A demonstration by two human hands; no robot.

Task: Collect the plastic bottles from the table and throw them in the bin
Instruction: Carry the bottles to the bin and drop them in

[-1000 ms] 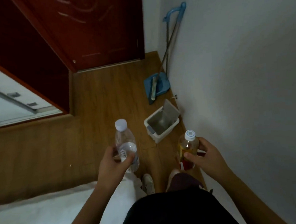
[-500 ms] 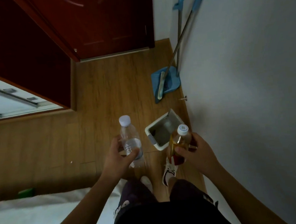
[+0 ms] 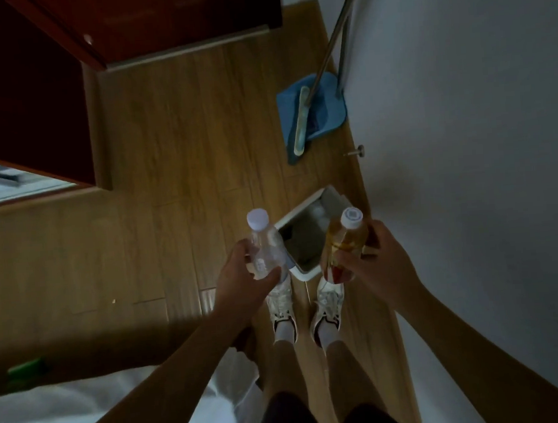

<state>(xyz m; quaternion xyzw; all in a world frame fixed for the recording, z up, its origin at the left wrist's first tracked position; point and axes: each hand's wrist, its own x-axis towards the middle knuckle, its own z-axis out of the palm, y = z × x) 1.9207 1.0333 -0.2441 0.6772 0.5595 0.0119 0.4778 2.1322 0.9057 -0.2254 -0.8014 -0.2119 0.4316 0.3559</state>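
Bare forearms, dark shorts (image 3: 285, 419), white socks, white sneakers (image 3: 327, 302) with dark trim.

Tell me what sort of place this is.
Probably a room in a home: wooden plank floor, a dark red door, a blue dustpan with a broom against the wall, and a small open bin on the floor.

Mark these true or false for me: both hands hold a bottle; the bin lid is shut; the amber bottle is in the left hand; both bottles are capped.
1. Both hands hold a bottle. True: the left hand grips the clear bottle, the right hand the amber bottle.
2. The bin lid is shut. False: the bin stands open.
3. The amber bottle is in the left hand. False: the right hand holds it.
4. Both bottles are capped. True.
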